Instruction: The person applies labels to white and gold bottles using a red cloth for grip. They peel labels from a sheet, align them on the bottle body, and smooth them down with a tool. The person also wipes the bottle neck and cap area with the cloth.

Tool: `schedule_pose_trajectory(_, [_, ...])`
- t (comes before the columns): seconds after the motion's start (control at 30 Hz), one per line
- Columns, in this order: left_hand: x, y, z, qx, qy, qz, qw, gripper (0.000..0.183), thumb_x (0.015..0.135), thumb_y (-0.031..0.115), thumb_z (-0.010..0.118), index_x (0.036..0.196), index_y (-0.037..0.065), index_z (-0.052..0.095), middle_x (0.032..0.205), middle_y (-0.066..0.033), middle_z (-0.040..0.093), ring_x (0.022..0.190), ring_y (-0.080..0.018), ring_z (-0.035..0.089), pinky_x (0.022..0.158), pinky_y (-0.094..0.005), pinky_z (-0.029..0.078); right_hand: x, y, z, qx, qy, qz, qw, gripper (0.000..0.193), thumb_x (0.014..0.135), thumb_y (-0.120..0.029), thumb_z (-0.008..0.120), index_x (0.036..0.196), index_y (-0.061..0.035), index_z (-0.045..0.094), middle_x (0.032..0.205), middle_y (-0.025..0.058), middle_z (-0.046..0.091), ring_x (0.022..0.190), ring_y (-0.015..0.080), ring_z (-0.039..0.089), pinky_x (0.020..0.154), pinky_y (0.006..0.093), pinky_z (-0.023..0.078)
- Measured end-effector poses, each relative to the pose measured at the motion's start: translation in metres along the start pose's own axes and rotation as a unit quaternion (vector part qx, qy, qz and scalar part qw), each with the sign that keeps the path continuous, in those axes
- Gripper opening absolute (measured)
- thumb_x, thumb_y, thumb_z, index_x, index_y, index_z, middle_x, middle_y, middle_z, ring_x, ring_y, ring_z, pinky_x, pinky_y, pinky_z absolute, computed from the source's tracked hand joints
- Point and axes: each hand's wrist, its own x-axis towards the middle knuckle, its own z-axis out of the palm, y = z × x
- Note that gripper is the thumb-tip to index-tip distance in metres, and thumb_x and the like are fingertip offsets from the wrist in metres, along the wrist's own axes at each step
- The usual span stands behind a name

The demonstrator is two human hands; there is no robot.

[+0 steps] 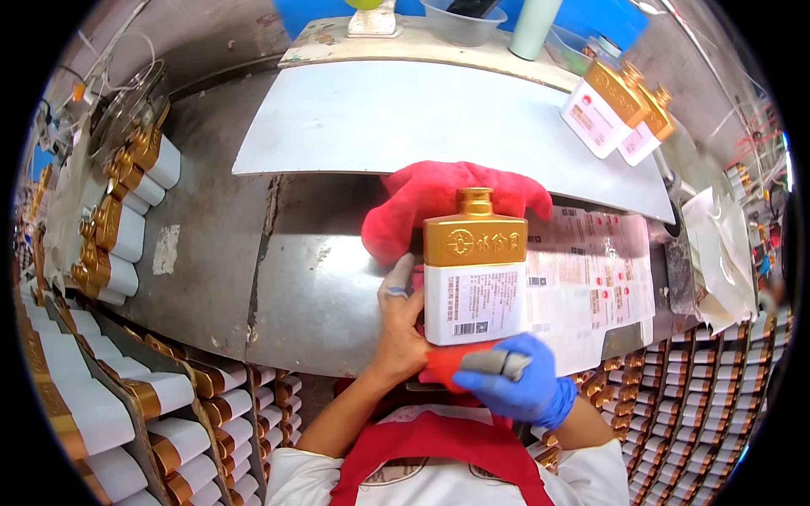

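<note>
A flat-shouldered bottle [474,295], white below and gold above, leans back on a red cloth [401,228] in front of me. Its printed label faces me. My left hand [403,325] grips the bottle's left side, with a grey cover on one finger and part of the fingers hidden behind it. Just below the bottle's lower right corner is my right hand [515,384], in a blue glove with grey finger covers. Its fingers are bent and pressed together; what they hold, if anything, does not show. Under the hands lies more red cloth [443,364].
To the right are sheets of printed labels [591,270]. A white board [405,110] spans the back, with two labelled bottles [603,110] on its right end. Several bottles [122,232] line the left edge. Racks of bottles [692,405] flank me.
</note>
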Motion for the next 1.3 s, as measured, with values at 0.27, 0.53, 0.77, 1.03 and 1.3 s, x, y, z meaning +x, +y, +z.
schedule_pose_trajectory(0.27, [0.002,0.004,-0.003,0.034,0.012,0.028,0.999,0.051,0.065,0.017,0.080,0.113,0.004,0.065,0.140,-0.0242,0.035,0.129,-0.0397,0.030,0.108,-0.0447,0.024,-0.019,0.002,-0.003,0.275,-0.038,0.093,0.956,0.031,0.071,-0.007,0.072,0.100,-0.0078,0.064,0.098,0.0091,0.065,0.086,0.0238,0.064,0.073,0.0350,0.050])
schedule_pose_trajectory(0.53, [0.004,0.044,-0.002,0.335,0.015,0.246,0.910,0.058,0.063,0.022,0.079,0.117,0.007,0.064,0.140,-0.0311,0.033,0.124,-0.0456,0.030,0.102,-0.0511,0.030,-0.037,0.038,-0.024,0.425,0.217,0.461,0.748,0.013,0.086,-0.008,0.052,0.097,-0.0014,0.056,0.077,0.0063,0.058,0.067,0.0116,0.054,0.062,0.0229,0.043])
schedule_pose_trajectory(0.77, [0.007,0.030,-0.010,0.314,-0.050,0.161,0.934,0.077,0.063,0.014,0.073,0.134,0.001,0.047,0.139,-0.0375,0.030,0.124,-0.0541,0.032,0.106,-0.0583,0.023,-0.040,0.035,-0.011,0.404,0.150,0.455,0.780,0.033,0.092,-0.005,0.054,0.124,-0.0056,0.060,0.071,-0.0006,0.058,0.064,0.0044,0.052,0.060,0.0209,0.044])
schedule_pose_trajectory(1.03, [0.007,0.038,0.006,0.300,0.009,0.182,0.936,0.073,0.069,0.009,0.074,0.135,0.001,0.045,0.142,-0.0361,0.026,0.125,-0.0514,0.034,0.102,-0.0565,0.029,-0.112,0.081,-0.040,0.321,0.228,0.499,0.772,0.026,0.090,-0.006,0.053,0.113,-0.0027,0.065,0.089,0.0055,0.067,0.085,0.0095,0.061,0.078,0.0251,0.049])
schedule_pose_trajectory(1.3, [0.008,0.038,0.009,0.342,0.026,0.187,0.921,0.073,0.069,0.016,0.079,0.133,0.006,0.046,0.141,-0.0335,0.030,0.125,-0.0497,0.033,0.101,-0.0567,0.030,-0.205,0.198,-0.092,-0.013,0.260,0.572,0.778,0.034,0.081,-0.024,0.071,0.108,-0.0039,0.067,0.088,0.0072,0.068,0.077,0.0128,0.062,0.072,0.0260,0.049])
